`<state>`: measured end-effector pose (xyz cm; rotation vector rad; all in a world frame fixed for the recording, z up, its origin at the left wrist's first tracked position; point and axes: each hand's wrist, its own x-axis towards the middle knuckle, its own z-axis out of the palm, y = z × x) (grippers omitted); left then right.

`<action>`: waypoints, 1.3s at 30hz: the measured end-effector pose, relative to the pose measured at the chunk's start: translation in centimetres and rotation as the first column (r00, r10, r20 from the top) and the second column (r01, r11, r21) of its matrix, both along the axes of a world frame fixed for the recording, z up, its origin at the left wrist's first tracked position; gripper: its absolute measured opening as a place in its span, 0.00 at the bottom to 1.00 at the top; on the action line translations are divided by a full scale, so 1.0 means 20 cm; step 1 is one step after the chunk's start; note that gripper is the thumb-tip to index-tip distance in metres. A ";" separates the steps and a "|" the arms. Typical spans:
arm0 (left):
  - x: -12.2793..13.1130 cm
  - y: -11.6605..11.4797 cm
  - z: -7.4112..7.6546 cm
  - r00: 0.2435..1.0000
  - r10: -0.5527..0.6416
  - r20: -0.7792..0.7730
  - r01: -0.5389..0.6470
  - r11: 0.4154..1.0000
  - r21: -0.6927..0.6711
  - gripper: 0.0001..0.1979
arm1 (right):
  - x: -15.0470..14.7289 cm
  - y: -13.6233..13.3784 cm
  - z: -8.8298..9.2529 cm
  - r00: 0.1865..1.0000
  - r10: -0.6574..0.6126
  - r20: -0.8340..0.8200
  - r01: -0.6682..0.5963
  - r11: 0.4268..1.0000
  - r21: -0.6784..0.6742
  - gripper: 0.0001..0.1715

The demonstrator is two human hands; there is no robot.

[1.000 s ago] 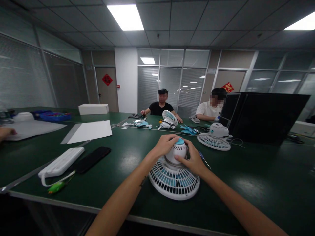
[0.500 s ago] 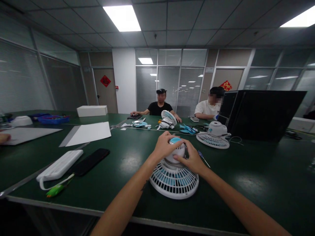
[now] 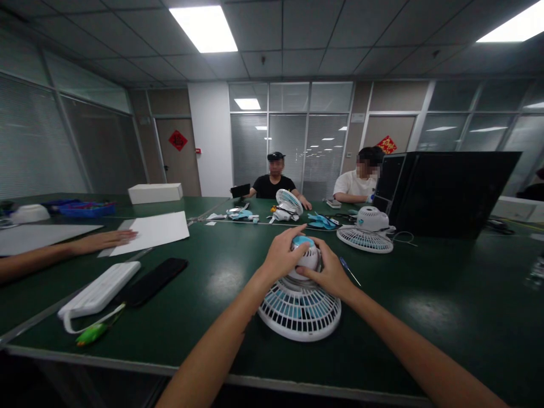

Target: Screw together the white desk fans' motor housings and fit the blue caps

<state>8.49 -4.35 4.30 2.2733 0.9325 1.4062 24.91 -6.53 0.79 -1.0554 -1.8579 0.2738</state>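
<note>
L hand (image 3: pixel 280 253) & R hand (image 3: pixel 330 273) grip motor hsg (image 3: pixel 309 260), fingers curled round, & any lopsided push cd rock the grille (image 3: pixel 300 313)!

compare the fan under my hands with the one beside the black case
The near fan has left hand and right hand around its housing; no hand touches the other fan. The near fan's top shows blue, the other fan's white. Both lie face-down on the table.
</note>
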 end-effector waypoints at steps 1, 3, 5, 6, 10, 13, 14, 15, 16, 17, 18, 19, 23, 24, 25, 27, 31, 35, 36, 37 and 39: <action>0.00 0.00 -0.01 1.000 -0.011 0.016 0.012 1.000 -0.018 0.22 | 0.00 0.00 0.00 1.000 0.003 -0.005 -0.003 1.000 0.000 0.41; 0.00 0.01 -0.02 0.999 -0.016 0.044 0.018 0.999 -0.045 0.22 | 0.00 0.00 0.00 1.000 0.002 -0.014 -0.001 1.000 0.007 0.41; 0.01 0.01 -0.04 0.998 0.005 0.060 -0.003 0.999 -0.048 0.18 | 0.00 0.00 0.00 1.000 -0.002 -0.016 0.002 1.000 0.004 0.41; 0.02 0.01 -0.05 0.997 0.022 0.068 -0.019 0.999 -0.042 0.15 | 0.01 0.00 0.00 1.000 0.001 -0.016 -0.001 1.000 -0.001 0.41; 0.05 0.02 -0.06 0.985 0.108 0.133 -0.108 0.994 -0.003 0.10 | 0.01 0.01 0.00 0.999 0.044 -0.017 -0.044 0.999 -0.005 0.40; 0.05 0.01 -0.05 0.972 0.166 0.166 -0.164 0.986 -0.027 0.11 | 0.02 0.01 0.00 0.999 0.050 -0.013 -0.050 0.999 0.010 0.39; 0.05 0.01 -0.04 0.970 0.175 0.167 -0.171 0.985 -0.040 0.12 | 0.02 0.01 0.00 0.999 0.044 -0.014 -0.044 0.999 0.011 0.39; 0.05 0.00 -0.04 0.969 0.178 0.169 -0.173 0.984 -0.047 0.13 | 0.01 0.01 0.00 0.999 0.036 -0.016 -0.036 0.999 0.010 0.40; 0.04 0.00 -0.03 0.969 0.178 0.170 -0.172 0.984 -0.047 0.14 | 0.01 0.01 0.00 0.999 0.027 -0.017 -0.027 1.000 0.006 0.41; 0.04 -0.01 -0.02 0.970 0.174 0.168 -0.169 0.985 -0.042 0.15 | 0.01 0.01 0.00 1.000 0.019 -0.016 -0.019 1.000 0.001 0.41; 0.03 -0.01 -0.02 0.972 0.168 0.162 -0.165 0.986 -0.037 0.16 | 0.01 0.00 -0.01 1.000 0.013 -0.012 -0.013 1.000 -0.003 0.41; 0.03 -0.01 -0.02 0.975 0.163 0.152 -0.160 0.987 -0.033 0.17 | 0.01 0.00 -0.01 1.000 0.011 -0.008 -0.011 1.000 -0.006 0.41; 0.01 0.00 -0.01 0.983 0.137 0.120 -0.131 0.990 -0.054 0.19 | 0.00 0.01 -0.02 1.000 0.015 -0.010 -0.015 1.000 0.010 0.42; 0.01 0.01 -0.01 0.985 0.124 0.121 -0.116 0.991 -0.069 0.20 | 0.00 0.01 -0.03 1.000 0.008 -0.013 -0.008 1.000 0.013 0.43; 0.00 0.01 -0.01 0.986 0.107 0.125 -0.097 0.991 -0.089 0.20 | 0.00 0.01 -0.03 1.000 -0.001 -0.013 0.001 1.000 0.013 0.44; 0.00 0.01 -0.01 0.988 0.071 0.135 -0.053 0.989 -0.135 0.21 | 0.00 0.01 -0.03 1.000 -0.020 -0.011 0.020 1.000 0.003 0.47; -0.01 0.02 0.00 0.987 -0.002 0.161 0.034 0.980 -0.196 0.20 | 0.01 0.00 -0.03 1.000 -0.016 -0.017 0.015 1.000 -0.021 0.49; -0.02 0.03 -0.02 0.984 -0.038 0.175 0.076 0.974 -0.213 0.16 | 0.01 0.01 -0.02 0.999 0.014 -0.031 -0.015 1.000 -0.019 0.47; -0.01 0.03 -0.02 0.983 -0.030 0.180 0.069 0.974 -0.217 0.16 | 0.01 0.01 -0.02 0.999 0.022 -0.030 -0.023 0.999 -0.026 0.47; -0.01 0.03 -0.03 0.982 -0.013 0.191 0.055 0.974 -0.220 0.16 | 0.01 0.01 -0.01 0.999 0.028 -0.028 -0.029 0.999 -0.035 0.47; 0.01 0.03 -0.05 0.974 0.033 0.226 0.018 0.975 -0.220 0.20 | 0.02 0.00 -0.01 0.999 0.036 -0.019 -0.037 0.998 -0.046 0.46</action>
